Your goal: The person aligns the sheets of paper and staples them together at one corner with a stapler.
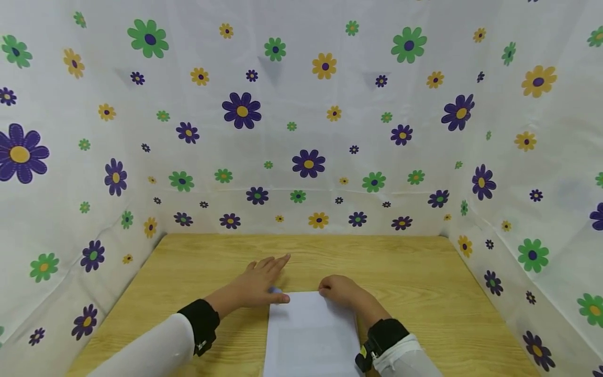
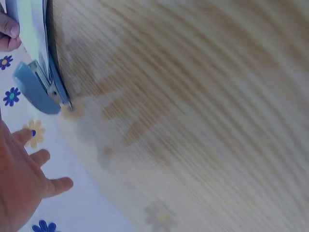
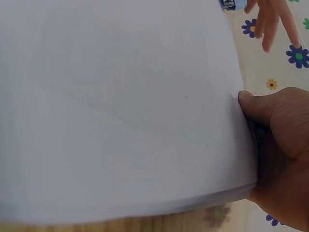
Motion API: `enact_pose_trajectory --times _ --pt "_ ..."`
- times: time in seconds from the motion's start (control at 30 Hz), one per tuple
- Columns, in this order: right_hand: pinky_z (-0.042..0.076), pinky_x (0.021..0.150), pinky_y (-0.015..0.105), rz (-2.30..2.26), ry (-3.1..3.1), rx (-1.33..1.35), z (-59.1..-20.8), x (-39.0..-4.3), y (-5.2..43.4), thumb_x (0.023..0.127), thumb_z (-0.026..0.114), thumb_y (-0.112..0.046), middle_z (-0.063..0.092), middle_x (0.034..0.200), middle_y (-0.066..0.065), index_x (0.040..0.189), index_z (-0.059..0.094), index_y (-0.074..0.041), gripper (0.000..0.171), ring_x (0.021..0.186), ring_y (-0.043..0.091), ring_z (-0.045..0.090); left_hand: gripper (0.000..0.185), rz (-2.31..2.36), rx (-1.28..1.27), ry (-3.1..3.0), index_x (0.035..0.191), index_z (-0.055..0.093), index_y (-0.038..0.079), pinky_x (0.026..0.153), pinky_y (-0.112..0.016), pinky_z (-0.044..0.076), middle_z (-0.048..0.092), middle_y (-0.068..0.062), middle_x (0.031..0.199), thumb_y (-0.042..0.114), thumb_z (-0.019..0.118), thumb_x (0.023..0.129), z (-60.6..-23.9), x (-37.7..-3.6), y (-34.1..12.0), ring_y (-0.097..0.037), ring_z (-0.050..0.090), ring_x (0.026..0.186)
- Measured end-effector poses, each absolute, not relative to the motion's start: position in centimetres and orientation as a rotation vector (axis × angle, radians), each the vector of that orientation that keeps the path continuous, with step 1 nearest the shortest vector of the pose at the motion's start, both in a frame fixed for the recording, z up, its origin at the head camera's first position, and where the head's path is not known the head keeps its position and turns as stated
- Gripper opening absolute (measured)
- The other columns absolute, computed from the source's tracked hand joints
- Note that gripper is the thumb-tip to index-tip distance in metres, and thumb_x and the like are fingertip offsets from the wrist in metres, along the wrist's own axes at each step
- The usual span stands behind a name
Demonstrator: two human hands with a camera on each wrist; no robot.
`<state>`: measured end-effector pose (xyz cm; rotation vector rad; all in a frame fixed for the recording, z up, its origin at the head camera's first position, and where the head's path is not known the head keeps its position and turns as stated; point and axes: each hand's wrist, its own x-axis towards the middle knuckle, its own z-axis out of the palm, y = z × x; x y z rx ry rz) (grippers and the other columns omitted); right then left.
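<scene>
1. A stack of white paper [image 1: 311, 335] lies on the wooden table [image 1: 414, 283], at the near edge and roughly central; everything below is placed relative to this stack.

2. The right hand [image 1: 340, 291] sits at the stack's far right corner. In the right wrist view its thumb [image 3: 255, 107] presses against the sheet edge with the curled fingers tucked under, so the hand pinches several sheets together. Judging by that grip, it keeps the edges aligned and the corner slightly raised.

3. A blue stapler [image 2: 37, 87] sits at the stack's far left corner, its jaw closed over the paper edge in the left wrist view. From the head camera only a small blue patch [image 1: 275, 289] shows there.

4. The left hand [image 1: 256, 285] lies just left of that corner, fingers stretched out and relaxed, flat over the table. Its thumb side is right by the stapler; whether it actually touches the stapler I cannot tell. It holds nothing.

5. Flower-patterned cloth [image 1: 301, 131] walls the table behind and on both sides of the stack.
</scene>
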<state>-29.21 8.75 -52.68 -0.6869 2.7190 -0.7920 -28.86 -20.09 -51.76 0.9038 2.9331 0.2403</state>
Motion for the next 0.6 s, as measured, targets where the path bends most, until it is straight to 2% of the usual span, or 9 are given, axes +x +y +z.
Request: enact_pose_trajectory --times 0.17,0.3,0.47,0.6 --pt "0.051 0.083 0.039 -0.810 2.727 -0.683 -52.8 -29.1 9.0 0.102 0.061 -0.015 0.069 0.097 0.001 0.102 0.072 -0.009 0.013 0.087 0.014 0.058 0.117 0.282 0.933 2.886 0.166 -0.004 0.026 0.116 -0.066 0.029 0.045 0.000 0.159 0.073 0.066 0.085 -51.8 -28.6 -21.7 -0.033 0.038 0.148" --pt "0.050 0.081 0.039 -0.813 2.732 -0.679 -52.6 -29.0 9.2 0.102 0.061 -0.015 0.068 0.095 0.000 0.101 0.072 -0.009 0.012 0.085 0.014 0.056 0.111 0.319 0.966 2.860 0.166 -0.001 0.022 0.111 -0.067 0.035 0.058 0.002 0.148 0.052 0.075 0.090 -51.8 -28.4 -22.2 -0.034 0.048 0.140" --pt "0.050 0.082 0.039 -0.822 2.726 -0.681 -52.5 -28.8 9.1 0.102 0.061 -0.014 0.068 0.095 0.000 0.101 0.072 -0.009 0.012 0.085 0.015 0.056 0.101 0.331 1.014 2.892 0.166 0.006 0.015 0.105 -0.069 0.040 0.067 0.000 0.134 0.029 0.076 0.093 -51.7 -27.9 -22.0 -0.032 0.058 0.128" --pt "0.050 0.081 0.039 -0.831 2.728 -0.686 -52.5 -28.7 8.9 0.102 0.061 -0.014 0.068 0.095 0.001 0.100 0.071 -0.010 0.012 0.085 0.015 0.056 0.093 0.253 1.054 2.974 0.164 0.015 0.011 0.099 -0.061 0.048 0.073 0.001 0.118 0.019 0.075 0.094 -52.0 -27.5 -21.8 -0.027 0.065 0.113"
